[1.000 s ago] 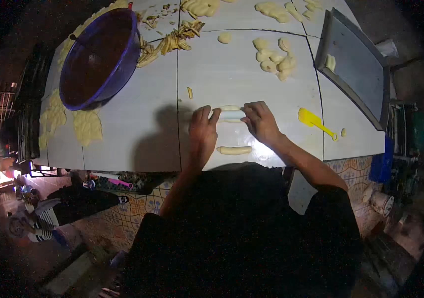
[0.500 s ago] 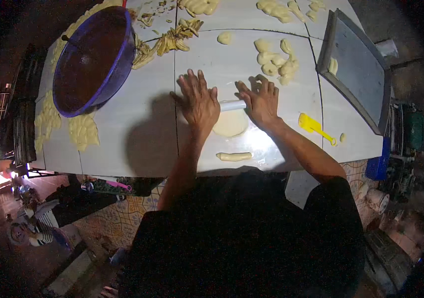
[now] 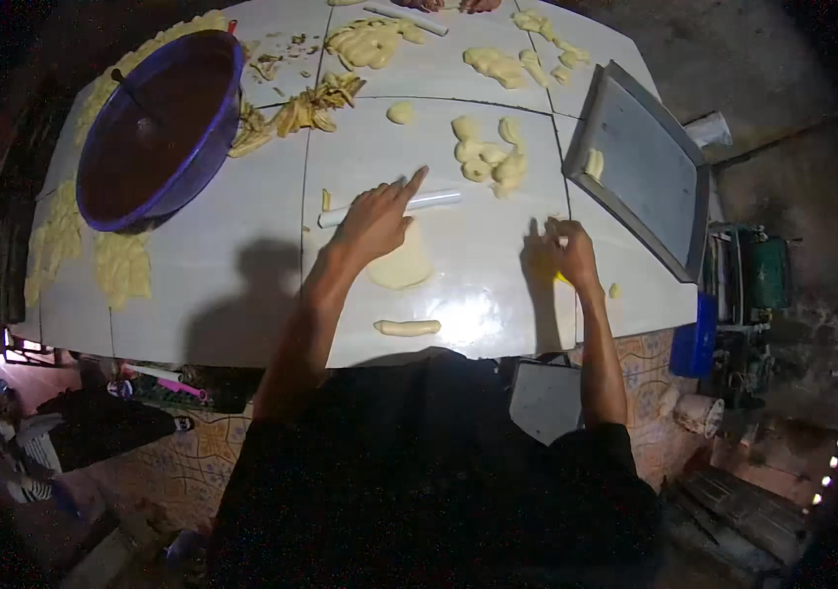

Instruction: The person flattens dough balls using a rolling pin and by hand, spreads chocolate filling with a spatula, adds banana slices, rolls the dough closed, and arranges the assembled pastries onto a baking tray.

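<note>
My left hand [image 3: 377, 224] is closed over the left part of a white rolling pin [image 3: 433, 200], its index finger stretched out beyond the pin. A flat, pale sheet of dough [image 3: 401, 263] lies on the table just in front of that hand, with a rolled dough stick [image 3: 407, 328] nearer to me. To the right, my right hand [image 3: 576, 253] is above the table with curled fingers; whatever they hold is hidden. Under it shows a bit of the yellow plastic scraper [image 3: 561, 278]; the remainder is covered by hand and wrist.
A purple basin [image 3: 220, 157] of brown filling stands at the left. Dough pieces [image 3: 490, 157] and peeled strips [image 3: 313, 108] lie on the white tiled table [image 3: 242, 304]. A grey metal tray [image 3: 581, 123] holds dough at the right. Another person's hands [image 3: 478, 5] show at the far edge.
My right hand has left the rolling pin and moved right, over the yellow scraper. My left hand has shifted the pin left off the dough sheet. The view has turned slightly.
</note>
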The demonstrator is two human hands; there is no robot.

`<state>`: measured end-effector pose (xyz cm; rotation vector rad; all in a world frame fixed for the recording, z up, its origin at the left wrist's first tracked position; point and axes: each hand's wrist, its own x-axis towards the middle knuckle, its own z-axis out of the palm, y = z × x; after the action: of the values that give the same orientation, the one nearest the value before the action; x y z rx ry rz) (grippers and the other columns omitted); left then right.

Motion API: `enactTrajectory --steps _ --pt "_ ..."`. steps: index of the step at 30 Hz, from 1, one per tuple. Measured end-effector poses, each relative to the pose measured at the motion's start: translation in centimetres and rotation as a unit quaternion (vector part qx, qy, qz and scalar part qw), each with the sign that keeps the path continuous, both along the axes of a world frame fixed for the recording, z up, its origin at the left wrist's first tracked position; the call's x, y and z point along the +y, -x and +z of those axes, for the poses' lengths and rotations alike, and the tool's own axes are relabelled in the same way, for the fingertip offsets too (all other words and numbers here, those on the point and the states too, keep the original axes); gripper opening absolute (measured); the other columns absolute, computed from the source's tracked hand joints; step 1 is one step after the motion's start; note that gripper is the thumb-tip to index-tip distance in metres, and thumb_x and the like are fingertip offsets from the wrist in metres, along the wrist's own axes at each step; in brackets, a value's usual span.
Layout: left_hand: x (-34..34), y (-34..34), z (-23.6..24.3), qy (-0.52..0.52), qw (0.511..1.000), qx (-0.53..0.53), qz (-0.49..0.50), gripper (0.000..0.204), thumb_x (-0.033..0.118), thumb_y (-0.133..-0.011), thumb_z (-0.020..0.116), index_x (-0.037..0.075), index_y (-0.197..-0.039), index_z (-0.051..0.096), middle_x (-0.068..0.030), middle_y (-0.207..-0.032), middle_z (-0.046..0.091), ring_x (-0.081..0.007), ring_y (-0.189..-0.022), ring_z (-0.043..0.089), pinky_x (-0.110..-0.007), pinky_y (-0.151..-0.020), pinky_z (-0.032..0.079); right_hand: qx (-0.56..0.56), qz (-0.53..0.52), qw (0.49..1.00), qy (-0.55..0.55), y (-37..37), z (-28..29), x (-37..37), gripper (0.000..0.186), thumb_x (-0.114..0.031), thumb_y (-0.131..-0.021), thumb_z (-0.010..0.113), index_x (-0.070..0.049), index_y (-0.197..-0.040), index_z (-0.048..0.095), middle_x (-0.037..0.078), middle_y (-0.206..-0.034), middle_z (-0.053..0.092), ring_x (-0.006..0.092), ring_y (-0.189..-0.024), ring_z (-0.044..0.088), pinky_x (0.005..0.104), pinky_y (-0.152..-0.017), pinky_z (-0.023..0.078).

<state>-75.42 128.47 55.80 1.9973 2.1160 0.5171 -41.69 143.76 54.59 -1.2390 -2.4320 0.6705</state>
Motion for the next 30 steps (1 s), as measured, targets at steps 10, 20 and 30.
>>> enactTrajectory --steps 10,20,30 --pt "-10.7 -2.0 0.4 -0.224 0.933 -0.046 0.276 0.065 -0.011 -0.083 0.055 0.007 -0.145 0.047 -0.0177 -0.116 0.059 -0.0399 -0.115 0.054 -0.048 -0.099 0.044 -0.059 0.017 0.998 0.012 -2.9 -0.8 -4.2 0.024 -0.001 -0.086 0.067 0.002 -0.108 0.06 0.02 -0.084 0.066 0.0412 -0.075 0.064 0.0409 -0.065 0.051" --pt "-22.2 -0.3 -8.2 -0.051 0.811 0.164 0.559 0.068 -0.001 -0.075 0.062 0.017 -0.141 0.055 -0.0117 -0.123 0.06 -0.033 -0.115 0.056 -0.048 -0.096 0.045 0.023 0.368 0.929 -0.015 34.4 14.1 -2.7 0.024 -0.003 -0.087 0.062 0.002 -0.111 0.068 0.025 -0.097 0.069 0.0391 -0.092 0.067 0.0449 -0.082 0.052" --pt "-22.2 0.2 -8.1 -0.136 0.788 0.171 0.576 0.044 0.01 -0.086 0.06 0.018 -0.129 0.065 -0.007 -0.116 0.062 -0.0274 -0.102 0.061 -0.045 -0.087 0.047 -0.208 0.577 0.746 -0.26 64.7 10.8 -8.2 0.026 -0.011 -0.079 0.07 0.002 -0.101 0.068 0.022 -0.096 0.071 0.0397 -0.096 0.069 0.0479 -0.08 0.054"
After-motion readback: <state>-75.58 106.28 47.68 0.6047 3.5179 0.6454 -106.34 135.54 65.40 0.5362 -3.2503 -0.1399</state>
